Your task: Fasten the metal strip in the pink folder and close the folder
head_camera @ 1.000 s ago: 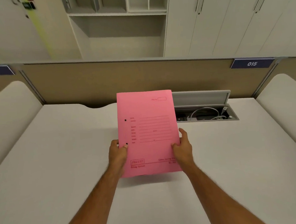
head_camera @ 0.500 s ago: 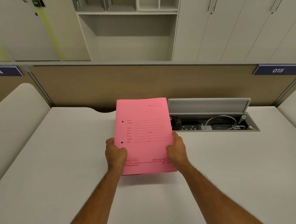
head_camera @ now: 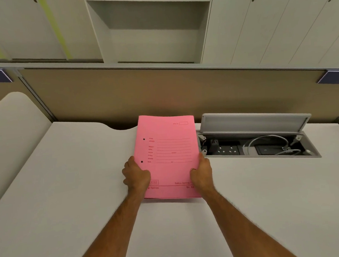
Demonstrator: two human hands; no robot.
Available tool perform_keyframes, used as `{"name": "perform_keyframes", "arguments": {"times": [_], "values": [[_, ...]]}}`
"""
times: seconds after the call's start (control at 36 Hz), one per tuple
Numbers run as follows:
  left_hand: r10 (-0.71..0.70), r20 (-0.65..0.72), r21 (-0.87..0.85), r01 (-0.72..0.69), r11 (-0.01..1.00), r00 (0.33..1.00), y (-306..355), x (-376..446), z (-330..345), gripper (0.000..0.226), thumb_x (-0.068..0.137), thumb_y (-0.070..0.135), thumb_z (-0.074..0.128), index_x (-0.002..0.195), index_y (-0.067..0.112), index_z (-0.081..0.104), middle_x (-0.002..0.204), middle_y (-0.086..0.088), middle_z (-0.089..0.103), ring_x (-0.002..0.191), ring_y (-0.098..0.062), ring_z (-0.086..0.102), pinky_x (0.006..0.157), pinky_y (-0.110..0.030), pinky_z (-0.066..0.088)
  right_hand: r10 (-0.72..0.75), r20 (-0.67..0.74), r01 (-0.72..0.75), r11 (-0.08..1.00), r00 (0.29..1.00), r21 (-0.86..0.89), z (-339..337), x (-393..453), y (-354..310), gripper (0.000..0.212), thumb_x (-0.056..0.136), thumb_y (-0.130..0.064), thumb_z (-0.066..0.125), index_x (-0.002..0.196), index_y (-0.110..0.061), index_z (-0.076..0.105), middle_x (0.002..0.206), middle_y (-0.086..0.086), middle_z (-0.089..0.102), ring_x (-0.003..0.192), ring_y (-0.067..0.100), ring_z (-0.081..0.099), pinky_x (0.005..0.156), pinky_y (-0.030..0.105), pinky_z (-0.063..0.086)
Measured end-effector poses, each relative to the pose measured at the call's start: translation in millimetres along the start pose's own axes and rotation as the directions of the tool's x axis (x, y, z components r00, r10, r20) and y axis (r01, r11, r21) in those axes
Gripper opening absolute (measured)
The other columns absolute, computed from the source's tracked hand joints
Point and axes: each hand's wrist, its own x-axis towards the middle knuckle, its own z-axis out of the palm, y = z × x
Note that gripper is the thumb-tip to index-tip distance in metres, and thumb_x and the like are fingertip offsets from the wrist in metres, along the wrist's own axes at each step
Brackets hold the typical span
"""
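The pink folder [head_camera: 168, 154] is closed, its printed cover facing up, and it lies low over the white desk with its far end near the divider. My left hand [head_camera: 136, 175] grips its left edge near the lower punch hole. My right hand [head_camera: 201, 173] grips its right edge. The metal strip is hidden inside the folder; only two dark holes show on the cover.
The white desk [head_camera: 69, 184] stretches to both sides. An open cable box [head_camera: 258, 142] with sockets and white cables sits just right of the folder, its lid raised. A brown divider panel [head_camera: 122, 91] stands behind, with cupboards beyond it.
The folder has come down and away from me, from held up tilted to nearly flat on the desk. Both hands kept their grip on its edges. The view shifted left.
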Motion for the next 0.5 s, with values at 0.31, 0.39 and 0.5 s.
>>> {"name": "perform_keyframes", "arguments": {"times": [0.31, 0.39, 0.5], "values": [[-0.068, 0.004, 0.158, 0.067, 0.985, 0.998, -12, 19, 24, 0.050, 0.089, 0.005, 0.062, 0.137, 0.009, 0.046, 0.135, -0.014, 0.051, 0.126, -0.033, 0.047, 0.105, -0.053, 0.040, 0.046, -0.009, -0.046, 0.997, 0.999, -0.058, 14, 13, 5, 0.056, 0.087, 0.013, 0.045, 0.140, -0.003, 0.045, 0.127, 0.018, 0.050, 0.120, 0.035, 0.053, 0.105, 0.046, 0.051], [-0.064, -0.002, 0.179, 0.063, 0.982, 0.998, -12, 19, 25, 0.052, 0.087, 0.004, 0.062, 0.136, 0.010, 0.045, 0.136, -0.013, 0.050, 0.128, -0.032, 0.045, 0.104, -0.053, 0.038, 0.072, -0.021, -0.073, 0.995, 0.997, -0.062, 15, 11, 6, 0.049, 0.088, 0.009, 0.048, 0.136, -0.003, 0.048, 0.128, 0.018, 0.049, 0.122, 0.035, 0.049, 0.105, 0.047, 0.050], [-0.011, -0.022, 0.226, 0.015, 0.974, 1.000, -8, 15, 25, 0.062, 0.085, 0.006, 0.064, 0.142, 0.014, 0.040, 0.148, -0.011, 0.040, 0.138, -0.031, 0.035, 0.110, -0.056, 0.033, 0.071, -0.098, -0.089, 0.975, 0.993, -0.202, 13, 6, 7, 0.053, 0.089, -0.008, 0.060, 0.140, -0.009, 0.046, 0.140, 0.015, 0.044, 0.129, 0.033, 0.039, 0.108, 0.050, 0.040]]}}
